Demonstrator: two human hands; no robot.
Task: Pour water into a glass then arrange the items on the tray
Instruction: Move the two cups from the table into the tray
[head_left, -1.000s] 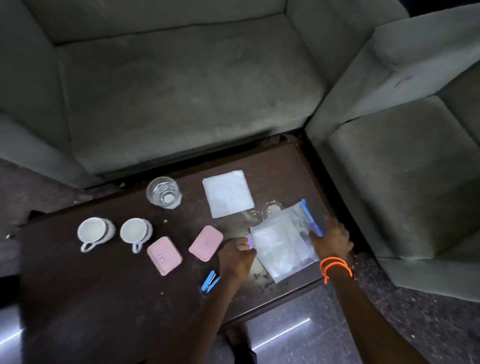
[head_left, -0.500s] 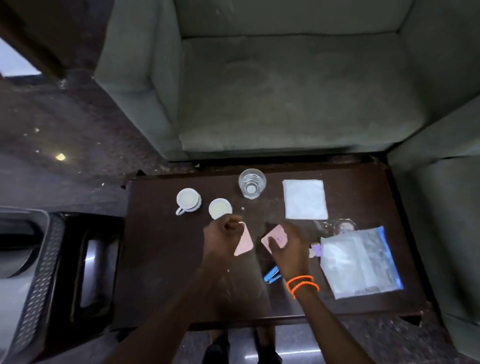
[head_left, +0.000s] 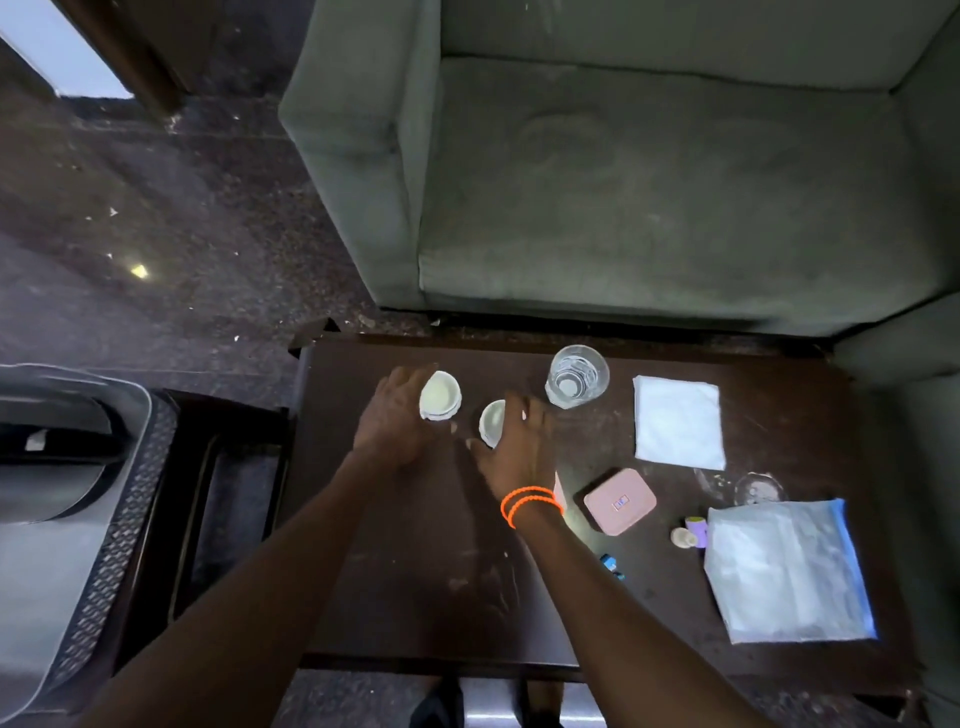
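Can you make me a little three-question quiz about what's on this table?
1. True or false: the glass stands on the white napkin.
2. Which hand wears the orange bands? A) left hand B) right hand C) both
3. Fill in: each hand reaches for a white ____.

Key:
1. False. The glass stands on the dark table, left of the napkin.
2. B. The bands circle the wrist of the right hand; the left hand has none.
3. Cup. The left hand is at the left cup, the right hand at the right cup.
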